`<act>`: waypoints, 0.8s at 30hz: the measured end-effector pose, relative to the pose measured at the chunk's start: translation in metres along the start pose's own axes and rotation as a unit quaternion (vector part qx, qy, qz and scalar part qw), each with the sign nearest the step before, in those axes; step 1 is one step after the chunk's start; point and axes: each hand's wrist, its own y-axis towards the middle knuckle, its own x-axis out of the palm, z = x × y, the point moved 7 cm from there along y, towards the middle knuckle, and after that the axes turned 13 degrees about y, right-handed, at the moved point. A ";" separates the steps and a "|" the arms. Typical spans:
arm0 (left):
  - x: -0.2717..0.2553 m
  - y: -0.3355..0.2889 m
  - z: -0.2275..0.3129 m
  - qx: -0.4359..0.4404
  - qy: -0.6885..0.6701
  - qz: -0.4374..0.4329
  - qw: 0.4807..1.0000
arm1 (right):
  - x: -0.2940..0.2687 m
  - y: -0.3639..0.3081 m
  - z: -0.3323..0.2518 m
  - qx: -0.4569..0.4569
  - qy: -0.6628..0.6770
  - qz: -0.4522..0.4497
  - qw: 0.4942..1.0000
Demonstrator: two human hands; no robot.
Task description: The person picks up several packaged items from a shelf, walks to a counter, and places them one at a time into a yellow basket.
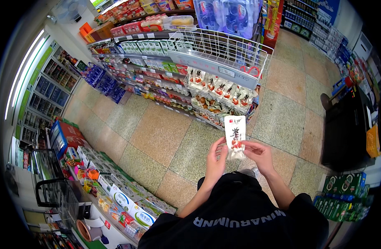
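Between my two hands is a slim white food pouch [235, 135] with dark brush-style lettering and a reddish food picture, held upright over the floor. My left hand [216, 157] pinches its left edge, thumb toward the pouch. On the lower right edge, my right hand [259, 156] grips it with thumb and fingers. Just beyond it stands a white wire rack [223, 71] at the end of a shelf. Similar white pouches [220, 87] stand in a row in one of its tiers. Brownish packs [207, 104] fill the tier below.
Stocked shelves [153, 62] run back to the left. A counter with stacked white-green milk cartons [120, 195] is at my near left. To the right stand a black cabinet [344, 128] and green boxes [342, 182]. Tiled floor [157, 128] lies between.
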 end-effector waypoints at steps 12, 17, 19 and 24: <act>-0.003 -0.008 0.008 -0.055 -0.099 -0.034 0.993 | 0.018 -0.028 -0.009 -0.061 0.057 -0.047 0.995; -0.004 -0.008 0.008 -0.060 -0.115 -0.041 0.991 | 0.022 -0.026 -0.014 -0.099 0.051 -0.051 0.992; -0.004 -0.007 0.008 -0.062 -0.120 -0.045 0.990 | 0.022 -0.025 -0.014 -0.090 0.052 -0.044 0.994; -0.005 -0.010 0.007 -0.062 -0.126 -0.073 0.987 | 0.024 -0.024 -0.014 -0.081 0.061 -0.046 0.994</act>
